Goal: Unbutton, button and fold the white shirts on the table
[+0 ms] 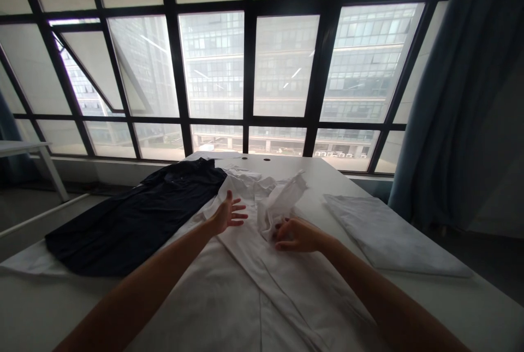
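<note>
A white cotton shirt [262, 281] lies spread flat on the white table [470, 308], front up. Above its placket, the left hand [227, 214] hovers with fingers spread, as if ready to smooth the cloth. Right of the placket, the right hand [297, 234] pinches a bunched white sleeve [280, 204], lifting it clear. A dark navy garment [135, 221] lies left of the shirt, and a folded white cloth [388, 234] lies to its right.

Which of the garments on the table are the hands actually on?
The white shirt spread in the middle; the right hand grips its bunched fabric. The dark shirt and folded white garment lie untouched.
</note>
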A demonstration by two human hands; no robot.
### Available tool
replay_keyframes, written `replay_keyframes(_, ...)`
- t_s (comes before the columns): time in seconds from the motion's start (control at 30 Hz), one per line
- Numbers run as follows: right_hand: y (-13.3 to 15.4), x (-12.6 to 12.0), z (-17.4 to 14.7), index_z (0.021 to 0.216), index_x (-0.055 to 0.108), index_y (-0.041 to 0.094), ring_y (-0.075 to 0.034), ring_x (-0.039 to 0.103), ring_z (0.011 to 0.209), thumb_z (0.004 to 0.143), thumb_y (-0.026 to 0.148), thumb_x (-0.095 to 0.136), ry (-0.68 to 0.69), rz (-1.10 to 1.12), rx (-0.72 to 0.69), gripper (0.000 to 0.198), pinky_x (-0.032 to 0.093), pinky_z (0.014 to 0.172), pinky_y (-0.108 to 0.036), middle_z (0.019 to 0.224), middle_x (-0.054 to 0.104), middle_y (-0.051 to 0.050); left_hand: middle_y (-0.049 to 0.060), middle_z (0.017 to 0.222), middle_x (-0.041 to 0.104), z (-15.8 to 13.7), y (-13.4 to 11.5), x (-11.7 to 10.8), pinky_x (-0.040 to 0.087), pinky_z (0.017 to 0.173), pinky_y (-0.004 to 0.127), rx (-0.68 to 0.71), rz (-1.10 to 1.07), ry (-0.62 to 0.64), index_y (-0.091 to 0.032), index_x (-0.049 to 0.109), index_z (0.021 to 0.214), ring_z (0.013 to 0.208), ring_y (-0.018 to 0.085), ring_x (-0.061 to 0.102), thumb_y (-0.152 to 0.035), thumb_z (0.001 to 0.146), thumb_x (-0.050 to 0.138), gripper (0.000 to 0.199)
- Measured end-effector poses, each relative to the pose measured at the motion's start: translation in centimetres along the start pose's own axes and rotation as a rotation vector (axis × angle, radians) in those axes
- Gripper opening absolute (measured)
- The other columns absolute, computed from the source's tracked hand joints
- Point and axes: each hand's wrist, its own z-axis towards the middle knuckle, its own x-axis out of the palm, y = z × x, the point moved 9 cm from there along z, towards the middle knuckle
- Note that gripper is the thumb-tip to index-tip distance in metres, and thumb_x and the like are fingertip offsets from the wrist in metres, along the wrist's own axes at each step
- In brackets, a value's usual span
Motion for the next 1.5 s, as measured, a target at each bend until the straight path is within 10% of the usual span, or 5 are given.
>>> replay_keyframes(0.47,-6.1,-0.1,-0.2,0.083,0.07,0.016,-0.017,0.062,0.077,0.082,0.021,0.057,-0.213,-0.29,0.207,0.014,0.043,0.07,-0.025,0.093,0.071,-0.009,0.022,0.126,0.061,6.2,-6.3,12.6,0.036,0.105,0.049,0.486,1.219,-0.273,-0.011,0.061,0.124,0.123,0.037,0.052,-0.056,0.084,0.061,0.06)
replay_keyframes(0.63,-8.1,-0.1,-0.7,0.093,0.07,0.018,-0.024,0.06,0.1,0.069,0.009,0.06,-0.175,-0.438,0.223,0.028,0.04,0.084,-0.03,0.105,0.068,-0.009,0.029,0.119,0.063,10.3,-5.2,13.9,0.04,0.098,0.051,0.234,1.157,-0.234,-0.005,0.058,0.124,0.115,0.04,0.058,-0.025,0.074,0.073,0.057)
replay_keyframes(0.83,-11.3,-1.3,-2.1,0.091,0.068,0.017,-0.016,0.061,0.085,0.085,0.01,0.047,-0.239,-0.429,0.409,0.023,0.038,0.07,-0.025,0.1,0.066,-0.008,0.015,0.118,0.065,11.1,-8.7,11.8,0.046,0.092,0.03,0.413,0.914,-0.334,-0.013,0.051,0.134,0.109,0.023,0.061,-0.014,0.084,0.055,0.051)
replay_keyframes(1.13,-15.5,-4.3,-5.2,0.098,0.066,0.015,-0.016,0.061,0.084,0.09,0.009,0.042,-0.518,-0.405,0.74,0.026,0.038,0.071,-0.024,0.103,0.063,-0.01,-0.005,0.075,0.056,-0.8,-12.2,-2.4,0.053,0.065,0.025,0.58,-0.119,-0.486,-0.019,0.038,0.144,0.063,0.01,0.058,-0.014,0.067,0.068,0.083)
replay_keyframes(1.5,-15.8,-3.7,-5.0,0.095,0.066,0.015,-0.017,0.061,0.089,0.087,0.005,0.044,-0.508,-0.438,0.703,0.027,0.04,0.075,-0.025,0.104,0.063,-0.01,0.002,0.058,0.064,-18.5,-3.8,2.5,0.047,0.063,0.026,0.464,1.104,-0.162,-0.018,0.073,0.077,0.058,0.016,0.062,-0.04,0.086,0.058,0.028)
